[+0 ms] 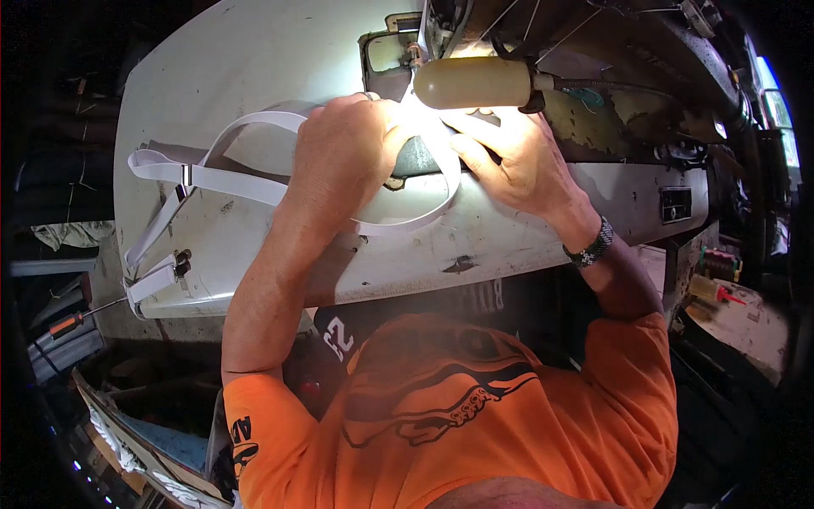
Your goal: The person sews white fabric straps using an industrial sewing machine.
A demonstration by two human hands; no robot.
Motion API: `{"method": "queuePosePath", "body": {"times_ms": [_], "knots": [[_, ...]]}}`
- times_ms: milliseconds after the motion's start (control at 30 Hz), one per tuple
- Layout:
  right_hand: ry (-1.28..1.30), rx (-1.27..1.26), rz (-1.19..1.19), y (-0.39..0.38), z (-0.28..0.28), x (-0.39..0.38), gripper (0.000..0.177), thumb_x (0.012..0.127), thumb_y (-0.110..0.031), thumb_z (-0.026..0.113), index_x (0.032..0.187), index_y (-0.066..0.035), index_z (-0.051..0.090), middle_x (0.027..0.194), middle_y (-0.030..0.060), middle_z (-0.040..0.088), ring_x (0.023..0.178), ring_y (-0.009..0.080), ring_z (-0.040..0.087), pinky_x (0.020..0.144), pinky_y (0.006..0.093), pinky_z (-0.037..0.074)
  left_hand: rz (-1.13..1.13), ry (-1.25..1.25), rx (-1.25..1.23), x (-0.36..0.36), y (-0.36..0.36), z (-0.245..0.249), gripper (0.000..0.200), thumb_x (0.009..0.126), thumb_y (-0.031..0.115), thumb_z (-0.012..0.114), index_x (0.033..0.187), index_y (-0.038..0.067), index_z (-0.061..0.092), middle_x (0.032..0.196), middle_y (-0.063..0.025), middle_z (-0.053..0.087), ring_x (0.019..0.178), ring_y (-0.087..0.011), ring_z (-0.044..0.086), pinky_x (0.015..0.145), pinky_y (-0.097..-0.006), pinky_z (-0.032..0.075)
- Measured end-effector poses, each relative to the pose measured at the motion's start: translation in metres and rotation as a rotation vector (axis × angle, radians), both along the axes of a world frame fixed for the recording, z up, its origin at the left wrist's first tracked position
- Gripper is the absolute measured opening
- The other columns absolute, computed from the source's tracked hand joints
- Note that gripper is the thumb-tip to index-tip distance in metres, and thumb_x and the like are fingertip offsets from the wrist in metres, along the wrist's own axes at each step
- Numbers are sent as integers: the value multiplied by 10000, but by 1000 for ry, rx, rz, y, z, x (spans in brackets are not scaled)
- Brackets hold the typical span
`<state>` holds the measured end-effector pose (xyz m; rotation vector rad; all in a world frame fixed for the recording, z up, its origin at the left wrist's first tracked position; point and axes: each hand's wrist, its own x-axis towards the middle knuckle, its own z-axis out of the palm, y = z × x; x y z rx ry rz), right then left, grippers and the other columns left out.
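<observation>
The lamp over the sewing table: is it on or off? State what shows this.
On. Beneath the lamp, bright glare washes out the white strap and the knuckles of the left hand and right hand.

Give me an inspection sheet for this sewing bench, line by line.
Surface: white table, worn and stained.
Job's things: white strap with buckles, looped toward the sewing machine; lamp lit above it.
Clutter: screwdriver below the table's left end; bottle at right.
Hands: left hand curled on the strap; right hand on it under the lamp, grip lost in glare.
Cables: lamp cord runs right.
Surroundings: dim, crowded shop; details unclear.
</observation>
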<state>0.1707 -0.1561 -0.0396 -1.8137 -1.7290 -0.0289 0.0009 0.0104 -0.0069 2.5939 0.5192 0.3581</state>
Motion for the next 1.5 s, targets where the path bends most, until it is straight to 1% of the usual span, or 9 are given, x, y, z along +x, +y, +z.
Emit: {"method": "queuePosePath", "body": {"times_ms": [200,500,600,700,800,1000,1167,1367,1500], "knots": [[64,-36,2,-1,0,1,283,944,-221,687,1153,-56,785,921,145,754,938,365,641,1114,542,415,8,-22,1,1,0,-2,271,937,277,695,940,24,792,813,-206,695,775,-381,658,729,-481,503],[78,33,13,0,0,1,238,920,-172,679,1076,-27,786,962,142,745,957,373,604,967,469,475,17,-64,17,5,2,-5,297,932,294,708,917,5,774,784,-206,682,721,-387,650,695,-473,501],[61,16,10,-1,0,1,231,917,-169,679,1064,-25,786,985,138,748,970,372,606,972,467,476,-2,5,57,3,1,3,194,951,230,643,972,109,794,880,-154,736,861,-389,690,754,-505,553],[57,19,20,0,0,2,232,921,-173,677,1071,-31,786,970,133,752,961,369,616,985,480,471,46,-56,27,5,5,-5,344,917,281,716,775,-32,697,742,-220,638,669,-374,622,661,-471,478],[84,-31,12,-2,1,2,237,925,-175,676,1084,-38,787,957,135,755,963,367,630,1001,493,466,55,-52,16,7,7,-5,365,913,267,717,731,-41,645,689,-227,588,616,-363,569,637,-466,461],[77,-25,26,-1,3,2,240,932,-179,672,1092,-43,786,1022,148,764,1016,353,644,1024,490,456,47,-78,23,8,11,-7,357,916,254,715,751,-50,626,624,-203,548,559,-360,491,594,-460,438],[79,-7,42,0,5,2,234,932,-174,671,1082,-34,783,1090,150,760,1045,355,638,1024,473,457,11,-137,65,9,15,-14,348,929,261,709,785,-48,640,626,-198,551,562,-354,482,596,-454,437],[96,-16,28,-1,4,1,223,928,-165,672,1064,-28,783,1067,146,758,1013,342,643,1004,468,458,25,-103,37,11,14,-12,317,930,244,705,818,-49,662,647,-213,567,580,-375,493,612,-466,449],[98,20,26,0,3,2,222,935,-160,656,1057,-23,781,949,136,754,915,324,651,998,463,454,34,-102,5,12,11,-11,290,926,220,711,841,-54,672,678,-225,595,611,-393,541,631,-472,460]]}}
